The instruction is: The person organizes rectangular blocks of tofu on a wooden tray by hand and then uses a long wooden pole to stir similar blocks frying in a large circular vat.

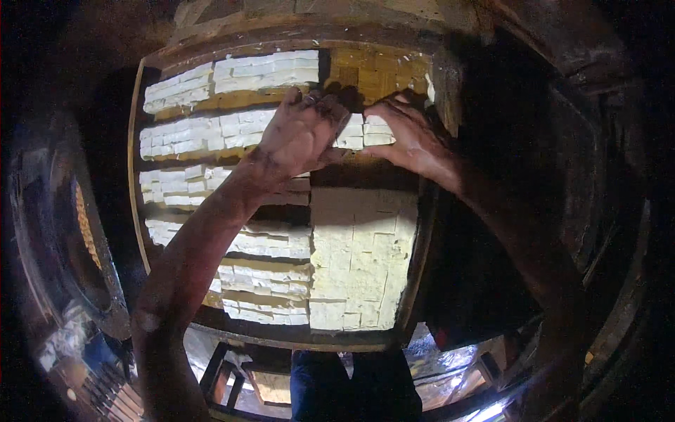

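White curd-like blocks, possibly tofu, stand in rows in a wooden tray [138, 211] with a woven bottom. My right hand [408, 134] is closed around the right end of a short row of blocks [378, 130], thumb on the near side and fingers on the far side. At that row's left part is my left hand [308, 132], back of the hand up; its fingertips and their contact with the blocks are partly hidden. Nearer my body, a wide slab [364, 264] scored into blocks lies at the tray's right side. Rows of cut blocks [266, 71] fill the left part.
Bare woven bottom [369, 71] shows at the tray's far right, with white crumbs near its rim. Dark round equipment stands at the left. Below the tray's near edge are a wooden frame [227, 374] and my dark clothing [353, 387]. The right side is very dark.
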Demonstrator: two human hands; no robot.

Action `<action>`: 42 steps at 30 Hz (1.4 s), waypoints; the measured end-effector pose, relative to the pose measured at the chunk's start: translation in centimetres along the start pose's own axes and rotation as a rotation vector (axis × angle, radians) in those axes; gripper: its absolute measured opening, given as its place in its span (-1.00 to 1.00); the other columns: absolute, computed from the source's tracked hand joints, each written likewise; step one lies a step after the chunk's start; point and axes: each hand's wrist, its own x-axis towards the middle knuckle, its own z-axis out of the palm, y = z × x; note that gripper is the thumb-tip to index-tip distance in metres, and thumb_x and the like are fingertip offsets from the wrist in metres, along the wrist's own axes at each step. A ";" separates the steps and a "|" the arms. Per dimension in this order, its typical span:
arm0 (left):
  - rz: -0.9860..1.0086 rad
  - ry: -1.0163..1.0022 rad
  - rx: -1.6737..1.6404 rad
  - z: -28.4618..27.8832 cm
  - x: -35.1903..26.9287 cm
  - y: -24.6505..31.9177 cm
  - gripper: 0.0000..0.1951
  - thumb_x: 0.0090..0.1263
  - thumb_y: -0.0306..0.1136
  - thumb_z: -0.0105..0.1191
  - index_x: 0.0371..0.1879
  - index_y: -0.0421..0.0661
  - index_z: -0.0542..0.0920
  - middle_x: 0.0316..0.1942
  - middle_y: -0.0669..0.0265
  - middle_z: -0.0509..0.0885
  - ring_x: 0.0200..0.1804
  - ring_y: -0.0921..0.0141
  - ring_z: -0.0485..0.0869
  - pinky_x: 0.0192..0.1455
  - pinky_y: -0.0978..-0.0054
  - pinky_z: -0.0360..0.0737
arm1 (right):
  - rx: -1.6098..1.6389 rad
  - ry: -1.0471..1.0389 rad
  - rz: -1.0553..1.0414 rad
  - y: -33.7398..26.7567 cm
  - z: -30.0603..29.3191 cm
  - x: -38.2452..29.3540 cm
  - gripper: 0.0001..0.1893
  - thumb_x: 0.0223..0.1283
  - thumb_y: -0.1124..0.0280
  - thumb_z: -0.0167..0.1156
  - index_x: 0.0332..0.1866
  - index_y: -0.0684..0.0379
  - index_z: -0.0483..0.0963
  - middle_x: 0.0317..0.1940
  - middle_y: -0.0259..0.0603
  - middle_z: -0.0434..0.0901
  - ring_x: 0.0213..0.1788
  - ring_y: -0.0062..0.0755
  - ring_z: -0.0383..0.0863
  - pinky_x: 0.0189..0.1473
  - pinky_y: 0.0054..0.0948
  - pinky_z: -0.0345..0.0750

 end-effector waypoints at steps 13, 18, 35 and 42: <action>-0.037 -0.006 0.055 -2.1 -0.6 -1.0 -0.16 -0.09 0.00 0.27 0.23 -0.08 0.27 0.17 0.15 0.34 0.21 0.18 0.29 0.17 0.18 0.24 | -0.271 0.016 -0.088 -1.9 0.8 1.8 -0.28 -0.08 0.00 0.30 0.10 0.33 0.31 -0.03 -0.03 0.41 0.03 -0.18 0.36 0.06 -0.27 0.34; -0.074 -0.036 0.042 -2.1 -0.5 -0.6 -0.16 -0.10 -0.08 0.30 0.24 -0.06 0.26 0.15 0.13 0.36 0.19 0.18 0.31 0.15 0.20 0.24 | -0.178 0.024 -0.046 -2.1 0.2 1.5 -0.35 -0.09 0.05 0.31 0.07 0.27 0.36 -0.07 -0.10 0.44 0.03 -0.20 0.36 0.06 -0.28 0.34; -0.126 0.095 -0.135 -2.2 -1.8 -0.7 -0.23 -0.01 -0.19 0.29 0.24 -0.04 0.23 0.11 0.13 0.42 0.15 0.12 0.36 0.17 0.19 0.25 | -0.299 0.017 0.052 -2.7 -1.5 -0.6 -0.21 -0.07 0.06 0.30 0.26 0.23 0.18 0.11 -0.06 0.33 0.18 -0.11 0.26 0.18 -0.19 0.25; -0.111 0.054 -0.156 -3.4 -1.6 0.5 -0.27 0.01 -0.28 0.25 0.23 -0.07 0.24 0.12 0.11 0.41 0.15 0.14 0.37 0.17 0.20 0.23 | -0.326 0.074 0.030 -3.5 -1.9 -1.7 -0.28 -0.02 0.13 0.28 0.23 0.24 0.21 0.08 -0.06 0.36 0.14 -0.08 0.30 0.17 -0.19 0.28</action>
